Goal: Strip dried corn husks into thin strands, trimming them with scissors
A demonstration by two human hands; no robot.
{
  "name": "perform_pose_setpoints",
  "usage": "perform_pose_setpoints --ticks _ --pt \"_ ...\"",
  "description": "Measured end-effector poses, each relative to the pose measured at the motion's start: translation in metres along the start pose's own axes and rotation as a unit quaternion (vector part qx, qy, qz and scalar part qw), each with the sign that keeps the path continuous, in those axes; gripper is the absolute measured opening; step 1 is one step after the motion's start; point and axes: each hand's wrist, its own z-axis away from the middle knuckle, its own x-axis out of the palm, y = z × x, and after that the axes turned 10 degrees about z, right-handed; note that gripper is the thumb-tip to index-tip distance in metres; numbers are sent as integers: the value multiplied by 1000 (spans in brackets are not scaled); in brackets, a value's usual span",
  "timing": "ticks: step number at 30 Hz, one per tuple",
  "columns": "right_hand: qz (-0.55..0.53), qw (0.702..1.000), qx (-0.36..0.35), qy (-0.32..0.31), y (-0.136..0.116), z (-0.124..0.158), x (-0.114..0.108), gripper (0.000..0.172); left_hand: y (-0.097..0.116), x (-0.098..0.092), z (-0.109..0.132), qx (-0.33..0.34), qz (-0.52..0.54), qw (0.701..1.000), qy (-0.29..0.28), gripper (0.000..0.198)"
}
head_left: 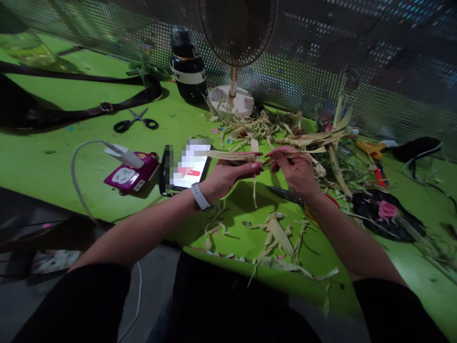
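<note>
My left hand point(228, 175), with a grey watch band on the wrist, is closed around pale dried corn husk strips point(224, 155). The strips stick out to the left over the lit phone point(191, 164), and one end hangs below the fingers. Close beside it, my right hand point(294, 169) pinches more husk between thumb and fingers, with a husk strip point(314, 151) trailing to the right. Both sets of fingertips nearly meet. Under my right forearm lies a dark blade point(283, 193), partly hidden. Nearer to me, a knotted piece of husk point(280, 232) rests on the green table point(171, 214).
Husk scraps point(264, 121) pile up before the fan point(233, 97). A black bottle point(189, 71), scissors point(135, 121), a dark strap point(78, 114) and a magenta socket block point(130, 174) with a cabled plug stand left. A yellow tool point(371, 148) and a black item point(371, 216) lie right.
</note>
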Motion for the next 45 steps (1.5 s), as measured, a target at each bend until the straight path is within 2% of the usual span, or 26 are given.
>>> perform_pose_setpoints --ticks 4,6,8,10,12,13,15,17,21,25,28,33,36,38,40,42,45 --pt "-69 996 37 35 10 -6 1 39 2 0 -3 13 8 1000 7 36" --pt "-127 988 86 20 14 -7 3 43 2 -1 -5 20 14 1000 20 35" --pt "-171 973 146 -43 13 -5 7 51 0 -2 -8 40 25 998 32 34" --pt "-178 956 174 -158 6 1 11 55 -2 -4 -9 58 28 997 38 36" --pt "-153 946 151 -244 -2 8 16 53 -4 -5 -9 58 14 998 31 41" --pt "-135 949 133 -253 -6 11 18 52 -4 -5 -9 55 6 998 26 42" --pt "-100 962 105 -232 -10 16 22 50 -4 -5 -8 51 -8 998 27 40" --pt "-81 964 97 -236 -9 17 24 49 -1 -5 -8 55 -11 997 46 35" --pt "-86 937 97 -324 -1 15 17 44 11 -5 -10 81 -1 994 79 33" --pt "-76 926 94 -358 0 12 12 38 15 -9 -13 101 -2 992 72 34" --pt "-97 933 112 -328 -3 12 14 33 8 -9 -10 106 -52 993 27 32" --pt "-148 958 134 -207 -2 10 17 40 2 -6 -2 113 -174 977 -58 32" --pt "-101 968 126 -191 1 8 11 45 8 -6 -1 156 -199 967 -35 32" --pt "-26 981 89 -172 4 6 6 47 16 -7 -2 184 -218 958 -12 35" --pt "45 988 45 -142 6 3 1 48 28 -10 -4 193 -220 956 -15 35" --pt "84 988 16 -132 9 -1 -4 49 40 -13 -7 175 -178 968 -40 33" --pt "109 982 -18 -152 12 -4 -8 48 53 -18 -13 82 -98 988 -84 63"
